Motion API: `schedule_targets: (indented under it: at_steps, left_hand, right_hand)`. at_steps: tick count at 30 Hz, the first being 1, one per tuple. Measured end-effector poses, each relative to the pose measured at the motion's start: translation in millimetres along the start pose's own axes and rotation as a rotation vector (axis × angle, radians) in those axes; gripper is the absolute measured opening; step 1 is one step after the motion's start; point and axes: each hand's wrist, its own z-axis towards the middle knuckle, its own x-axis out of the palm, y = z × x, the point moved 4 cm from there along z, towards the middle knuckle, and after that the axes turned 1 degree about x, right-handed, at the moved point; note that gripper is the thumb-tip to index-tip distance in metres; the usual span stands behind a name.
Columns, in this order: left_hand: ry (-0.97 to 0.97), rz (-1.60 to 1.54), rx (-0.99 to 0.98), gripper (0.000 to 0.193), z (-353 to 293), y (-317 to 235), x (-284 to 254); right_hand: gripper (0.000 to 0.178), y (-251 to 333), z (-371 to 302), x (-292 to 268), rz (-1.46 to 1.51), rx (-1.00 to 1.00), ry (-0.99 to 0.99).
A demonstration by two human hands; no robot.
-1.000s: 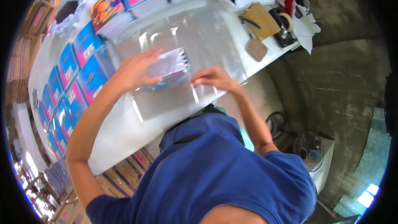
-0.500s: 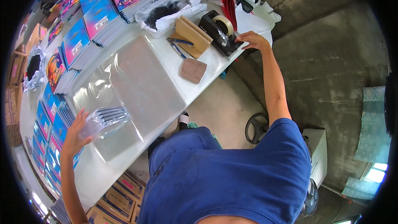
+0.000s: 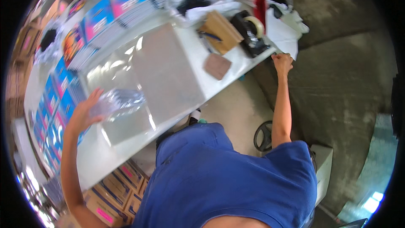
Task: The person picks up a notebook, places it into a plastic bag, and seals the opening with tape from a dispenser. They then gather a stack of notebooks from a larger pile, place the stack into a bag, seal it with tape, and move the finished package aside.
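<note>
1. The left hand [image 3: 84, 112] is spreading wide at the left end of a clear-wrapped bundle [image 3: 121, 102], its fingers and thumb touching the wrap on either side of that end.
2. The bundle is lying on a clear plastic sheet [image 3: 171, 76] near the left part of the white table [image 3: 99, 160]; motion blur and glare are hiding what is inside the wrap.
3. The right hand [image 3: 283, 63] is curling narrow, well apart from the left, just beside the table's right corner; I cannot tell whether its fingers are holding anything.
4. A black tape dispenser [image 3: 244, 38] is standing near that hand, carrying a pale roll of tape [image 3: 254, 26], and white paper [image 3: 283, 38] is hanging just beyond the curled fingers.
5. To the dispenser's left, a brown cardboard piece [image 3: 222, 29] is lying with blue-handled pliers [image 3: 212, 37] on it, and a flat brown block [image 3: 217, 66] is resting nearer the table's edge.
6. Stacks of blue and pink notebooks [image 3: 99, 19] are lining the far and left sides of the table, while cardboard boxes [image 3: 113, 190] are sitting below it.
</note>
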Motion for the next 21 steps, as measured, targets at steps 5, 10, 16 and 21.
schedule_targets:
  at_steps: [5,10,16,21]
  left_hand:
    - [-0.065,0.030,0.066,0.093,-7.3,3.4,-2.5]
    - [-0.026,-0.076,0.007,0.097,-1.2,18.3,5.8]
    - [-0.122,-0.016,0.124,0.096,1.1,23.7,12.7]
    - [-0.104,-0.001,0.125,0.094,-2.4,22.7,15.0]
  right_hand:
    - [0.018,201.3,-178.8,-38.9,1.301,-0.176,0.815]
    - [0.018,356.5,-341.0,-105.8,1.438,-0.234,1.153]
    - [0.030,418.1,-407.9,-45.4,1.453,-0.017,0.971]
    - [0.036,428.3,-410.8,-54.4,1.031,-0.247,0.703]
